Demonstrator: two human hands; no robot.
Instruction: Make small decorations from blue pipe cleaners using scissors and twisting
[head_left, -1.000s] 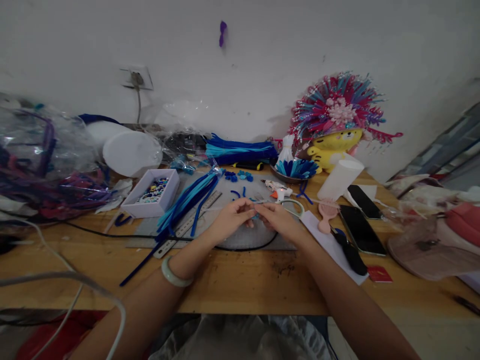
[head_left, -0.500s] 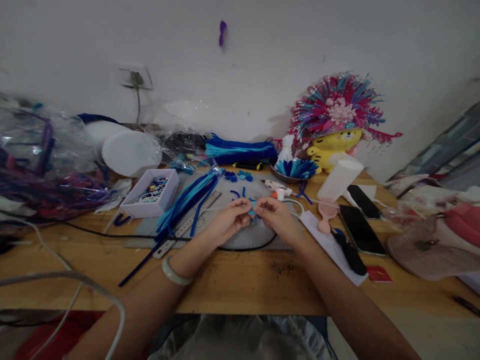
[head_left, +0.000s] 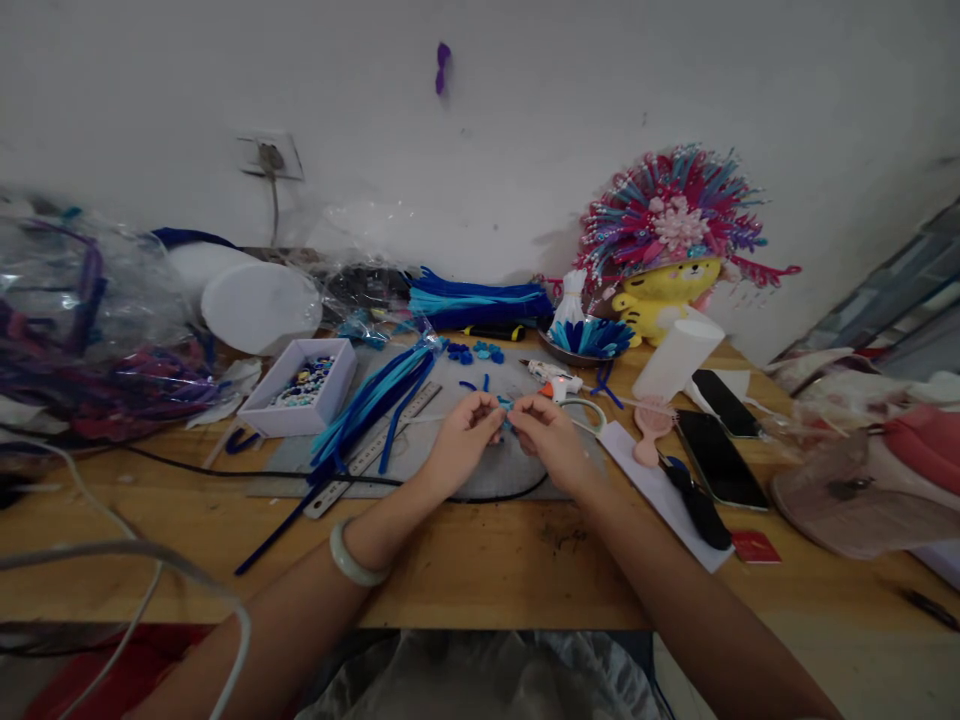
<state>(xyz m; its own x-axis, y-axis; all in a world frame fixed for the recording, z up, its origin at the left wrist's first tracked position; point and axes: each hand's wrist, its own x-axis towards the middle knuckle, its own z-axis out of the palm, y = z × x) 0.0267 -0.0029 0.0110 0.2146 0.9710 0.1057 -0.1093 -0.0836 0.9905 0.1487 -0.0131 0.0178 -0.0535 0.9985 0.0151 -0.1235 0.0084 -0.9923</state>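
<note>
Between my fingertips is a small light-blue pipe-cleaner piece [head_left: 506, 405], mostly covered by my fingers, so its shape is hard to make out. My left hand [head_left: 472, 438] pinches it from the left, and my right hand [head_left: 547, 435] pinches it from the right. Both hands are just above a grey mat [head_left: 450, 455]. Beyond them lie a dark-blue flower [head_left: 459, 352] and a lighter blue flower [head_left: 488, 352] of the same fuzzy stems. Short blue pipe-cleaner bits [head_left: 469, 386] rest nearer my fingers.
Blue pipe cleaners [head_left: 382, 385] and a metal ruler [head_left: 367, 458] lie left, beside a white box of beads [head_left: 300, 390]. A hot glue gun [head_left: 551, 378], scissors [head_left: 592, 415], pink brush [head_left: 651, 430] and phone [head_left: 721, 458] lie right. A black cable [head_left: 300, 473] crosses the mat.
My left hand has turned slightly, its fingers curling in more over the light-blue piece. My right hand stays nearly in place, still pinching.
</note>
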